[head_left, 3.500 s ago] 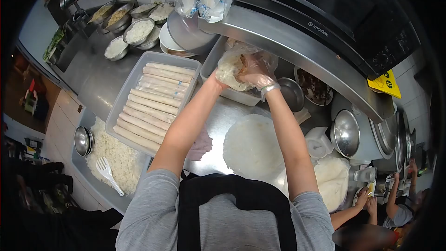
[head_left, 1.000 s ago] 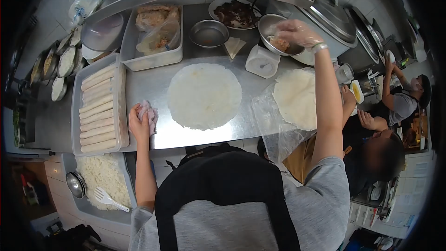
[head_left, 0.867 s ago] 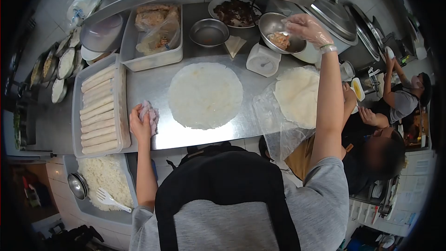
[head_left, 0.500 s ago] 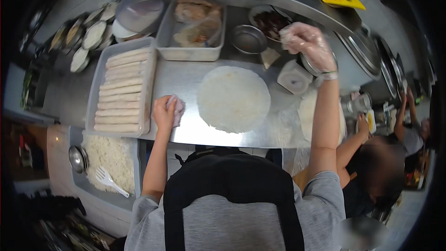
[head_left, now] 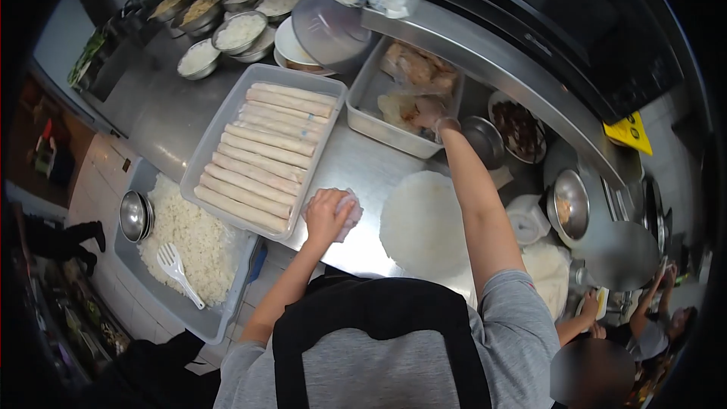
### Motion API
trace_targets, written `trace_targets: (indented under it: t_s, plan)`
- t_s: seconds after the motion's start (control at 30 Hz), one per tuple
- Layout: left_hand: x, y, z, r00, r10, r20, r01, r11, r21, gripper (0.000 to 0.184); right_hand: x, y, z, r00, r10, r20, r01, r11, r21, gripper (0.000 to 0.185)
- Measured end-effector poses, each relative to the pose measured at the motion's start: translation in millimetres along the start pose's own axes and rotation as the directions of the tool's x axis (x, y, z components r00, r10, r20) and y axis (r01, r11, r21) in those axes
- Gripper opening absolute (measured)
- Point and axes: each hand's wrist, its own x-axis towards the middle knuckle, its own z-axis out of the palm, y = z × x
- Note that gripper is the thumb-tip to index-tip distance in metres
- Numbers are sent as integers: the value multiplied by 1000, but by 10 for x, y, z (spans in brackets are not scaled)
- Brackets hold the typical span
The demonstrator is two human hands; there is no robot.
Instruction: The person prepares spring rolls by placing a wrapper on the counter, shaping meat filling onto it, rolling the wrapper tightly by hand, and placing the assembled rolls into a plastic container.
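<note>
My left hand point(head_left: 326, 214) is closed round a pinkish-purple cloth point(head_left: 349, 216) on the steel counter, just right of the plastic tray point(head_left: 338, 93) of long pale rolls point(head_left: 254, 170). My right hand point(head_left: 430, 115), in a clear plastic glove, is inside the rectangular tub point(head_left: 394, 137), at the open bag of filling point(head_left: 397, 111). Its fingers are blurred and partly hidden, so their grip does not show. A round, thin, pale wrapper point(head_left: 422, 221) lies flat on the counter below my right forearm.
A steel bowl point(head_left: 482, 141), a plate of dark food point(head_left: 517, 127), a white scale point(head_left: 526, 220) and a bowl with some filling point(head_left: 568, 204) stand right. Rice point(head_left: 189, 238) fills a lower bin. A shelf edge point(head_left: 492, 68) crosses above; co-workers' arms point(head_left: 579, 322) show lower right.
My right hand has gone from above the bowl by the scale, left into the tub. My left hand stays on the cloth. The view has turned and shifted left.
</note>
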Motion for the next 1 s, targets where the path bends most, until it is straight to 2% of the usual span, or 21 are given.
trace_targets:
  t_s: [0.07, 0.27, 0.33, 0.37, 0.4, 0.43, 0.47, 0.53, 0.57, 0.6, 0.67, 0.73, 0.8, 0.83, 0.87, 0.93, 1.0]
  plan:
    - [3, -4, 2, 1000, 11, 14, -11, 1000, -27, 22, 3, -135, 8, 1000, 16, 4, -16, 998, 66, 52]
    - [9, 9, 1, 999, -14, 41, 17, 999, -50, 21, 78, -160, -13, 979, 153, 137, -147, 988, -52, 35]
    - [18, 5, -5, 998, -23, 52, 25, 999, -41, 21, 77, -57, 61, 995, 99, -33, -99, 995, 4, 21]
    - [20, -2, -2, 999, -16, 48, 18, 998, -54, 20, 36, -112, -89, 994, 101, -32, -101, 995, 6, 21]
    - [16, -6, 1, 999, -8, 45, 11, 998, -68, 20, -21, -133, -279, 969, 230, 85, -245, 918, 311, 16]
    - [18, -3, 0, 999, -5, 50, 9, 998, -69, 20, -77, -142, -400, 921, 313, 232, -389, 729, 563, 11]
    - [26, 2, 1, 1000, 5, 30, -3, 998, -63, 19, -90, -70, -409, 919, 319, 231, -393, 727, 563, 11]
    - [27, 19, -3, 999, 28, 20, -27, 998, -58, 19, -142, -4, -531, 958, 71, 279, -286, 347, 893, 5]
    - [31, 27, -7, 1000, 26, 9, -25, 998, -52, 19, -217, 6, -611, 942, 78, 327, -336, 243, 910, 22]
    - [31, 41, -6, 1000, 24, -1, -24, 999, -49, 19, -297, -11, -660, 943, 91, 321, -333, 238, 912, 22]
    - [14, 39, 10, 1000, 14, 17, -14, 999, -43, 19, -496, -134, -785, 954, 200, 222, -194, -151, 969, 28]
    - [2, 21, 8, 999, 15, 41, -14, 999, -38, 19, -808, -268, -1014, 946, 258, 197, -161, -157, 974, 30]
    - [-2, 18, 22, 1000, 15, 16, -14, 999, -32, 20, -1269, -341, -1231, 975, 219, 36, 38, -323, 946, 34]
    - [-8, 18, 29, 1000, 18, 11, -18, 999, -30, 20, -1493, -333, -1350, 983, 183, 4, 59, -337, 940, 32]
    - [-8, 7, 44, 998, 53, 39, -51, 997, -54, 20, -1756, -314, -1491, 973, 230, -8, 84, -324, 942, 32]
    - [-13, -17, 69, 999, 36, 14, -36, 998, -51, 20, -2288, -352, -1799, 926, 342, -162, 219, -136, 966, 31]
    - [-7, 4, 65, 998, 51, 33, -49, 997, -59, 19, -2779, -270, -2100, 808, 515, -286, 145, 297, 944, 32]
